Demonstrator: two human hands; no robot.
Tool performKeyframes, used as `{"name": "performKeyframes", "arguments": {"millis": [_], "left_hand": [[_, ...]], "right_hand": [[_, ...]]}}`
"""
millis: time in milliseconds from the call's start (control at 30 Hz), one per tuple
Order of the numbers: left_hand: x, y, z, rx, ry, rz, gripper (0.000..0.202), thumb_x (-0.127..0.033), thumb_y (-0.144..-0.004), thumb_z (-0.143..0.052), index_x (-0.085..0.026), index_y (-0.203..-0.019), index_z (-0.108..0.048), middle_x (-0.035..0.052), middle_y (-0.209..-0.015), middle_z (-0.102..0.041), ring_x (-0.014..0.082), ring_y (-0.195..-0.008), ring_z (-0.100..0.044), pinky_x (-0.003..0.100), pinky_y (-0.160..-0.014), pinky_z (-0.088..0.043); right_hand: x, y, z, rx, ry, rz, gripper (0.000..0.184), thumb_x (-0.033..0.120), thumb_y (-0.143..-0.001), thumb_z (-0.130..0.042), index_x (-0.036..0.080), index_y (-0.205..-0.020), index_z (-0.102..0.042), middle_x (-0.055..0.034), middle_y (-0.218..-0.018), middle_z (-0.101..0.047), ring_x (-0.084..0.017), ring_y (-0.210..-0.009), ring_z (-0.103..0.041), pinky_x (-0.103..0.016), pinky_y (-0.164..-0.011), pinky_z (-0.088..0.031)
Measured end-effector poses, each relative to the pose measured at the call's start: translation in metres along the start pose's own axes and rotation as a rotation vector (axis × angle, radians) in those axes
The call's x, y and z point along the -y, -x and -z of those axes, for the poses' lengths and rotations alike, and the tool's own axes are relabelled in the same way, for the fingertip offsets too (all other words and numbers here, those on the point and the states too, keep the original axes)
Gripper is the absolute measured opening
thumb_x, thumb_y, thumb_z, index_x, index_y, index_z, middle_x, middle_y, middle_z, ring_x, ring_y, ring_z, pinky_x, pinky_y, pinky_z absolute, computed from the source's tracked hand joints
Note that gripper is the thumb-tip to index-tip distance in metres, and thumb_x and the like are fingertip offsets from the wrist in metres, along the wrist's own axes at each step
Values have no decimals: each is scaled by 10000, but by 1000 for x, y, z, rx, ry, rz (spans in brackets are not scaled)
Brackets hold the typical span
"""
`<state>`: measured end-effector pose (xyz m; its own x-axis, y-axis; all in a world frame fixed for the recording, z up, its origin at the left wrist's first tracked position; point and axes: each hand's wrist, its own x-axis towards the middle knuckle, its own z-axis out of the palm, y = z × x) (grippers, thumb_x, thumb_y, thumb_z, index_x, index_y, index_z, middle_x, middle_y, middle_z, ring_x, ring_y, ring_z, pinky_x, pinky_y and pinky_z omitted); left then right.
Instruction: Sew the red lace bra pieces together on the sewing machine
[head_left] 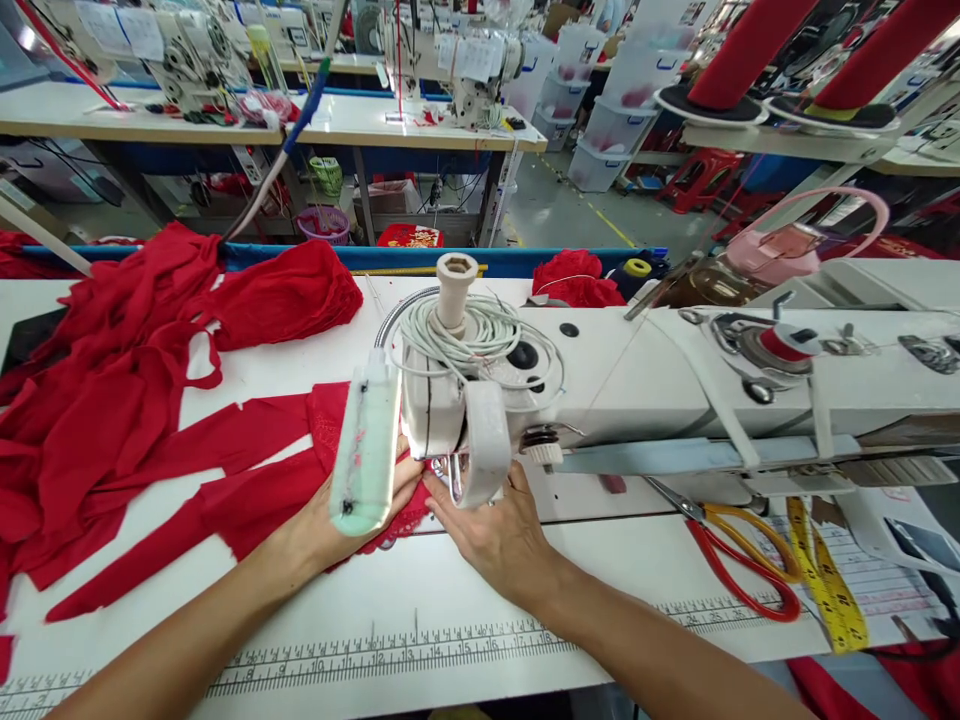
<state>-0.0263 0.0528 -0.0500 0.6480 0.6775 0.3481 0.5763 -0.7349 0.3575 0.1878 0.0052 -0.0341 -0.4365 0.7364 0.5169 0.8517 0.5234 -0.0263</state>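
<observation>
A red lace-trimmed fabric piece [401,525] lies under the head of a white sewing machine [622,370]. My left hand [319,530] rests on it, fingers stretched flat toward the needle area and partly hidden behind a translucent green plastic plate [365,450]. To the right of the presser foot [455,470], my right hand [502,545] is palm down, its thumb at the lace edge and its fingers spread apart from the thumb. A white machine part covers some of those fingers. Long red straps of cloth [247,490] run left from the lace.
Heaped red garments [97,370] cover the table's left side. Orange-handled scissors [739,555] and a yellow tape measure [825,580] lie at right. A printed ruler [390,650] follows the front edge. Behind the machine stand a pink-lidded jug [776,250] and a red cloth bundle [576,280].
</observation>
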Motion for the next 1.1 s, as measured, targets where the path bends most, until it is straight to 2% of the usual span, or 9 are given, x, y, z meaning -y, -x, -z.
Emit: {"name": "performKeyframes", "arguments": {"millis": [100,233,333,400,500,567,733,900,1100], "left_hand": [[-1,0,1,0,-31,-8,270,-281,-1040,-410,-195,-908,-629,45,-869,-613,207,-847,-619,359,-868,-515],[-4,-2,6,-14,-83,-27,244,-227,-1041,-403,-177,-995,-638,68,-876,-627,229,-895,-636,404,-898,-523],[-9,-1,12,30,-127,-71,234,-167,-1015,-420,-167,-1106,-636,103,-996,-655,246,-957,-644,410,-885,-541],[-13,2,15,56,-166,-121,313,-109,-985,-422,-151,-1244,-591,138,-1118,-654,276,-1068,-625,435,-916,-538],[-18,6,17,27,-180,-154,406,-65,-966,-424,-119,-1359,-509,182,-1267,-608,306,-1199,-571,466,-969,-517],[-21,7,17,-18,-147,-137,361,-85,-984,-441,-122,-1332,-529,180,-1273,-605,298,-1209,-566,459,-986,-508],[-23,4,18,-22,-121,-123,281,-105,-999,-452,-130,-1237,-600,162,-1160,-644,289,-1139,-595,430,-908,-520],[-26,0,20,-33,-201,-146,239,-101,-1000,-466,-115,-1181,-622,152,-1095,-668,294,-1067,-621,408,-811,-506],[-29,-1,21,-59,-249,-159,231,-102,-992,-495,-124,-1185,-621,141,-1131,-665,315,-1158,-571,461,-921,-476]], "right_hand": [[-1,0,0,18,-9,-8,208,212,-950,-577,235,-1102,-717,-31,-688,-612,-219,-826,-544,-371,-850,-325],[-2,-2,4,39,-25,0,205,236,-954,-581,224,-1114,-708,-40,-714,-619,-222,-837,-529,-369,-851,-327],[-2,-3,7,85,-30,0,229,218,-965,-564,219,-1148,-701,-52,-751,-639,-223,-869,-528,-369,-864,-326],[-1,-3,7,95,-48,2,214,240,-972,-564,221,-1126,-712,-55,-761,-644,-226,-877,-528,-372,-872,-325],[-2,-3,5,68,-69,-4,208,271,-976,-571,219,-1114,-717,-54,-774,-643,-225,-861,-523,-372,-862,-322],[-5,-2,4,38,-102,-14,193,258,-977,-566,225,-1084,-723,-42,-776,-633,-209,-823,-513,-360,-826,-318],[-13,2,1,-61,-143,-83,253,124,-919,-554,185,-726,-705,-24,-708,-559,-166,-731,-473,-333,-721,-288],[-12,2,0,-6,-197,-90,273,84,-898,-545,200,-719,-716,-30,-732,-596,-174,-768,-473,-336,-752,-296],[-11,1,0,76,-250,-118,253,98,-912,-544,200,-785,-738,-42,-798,-650,-180,-816,-501,-327,-766,-303]]}}
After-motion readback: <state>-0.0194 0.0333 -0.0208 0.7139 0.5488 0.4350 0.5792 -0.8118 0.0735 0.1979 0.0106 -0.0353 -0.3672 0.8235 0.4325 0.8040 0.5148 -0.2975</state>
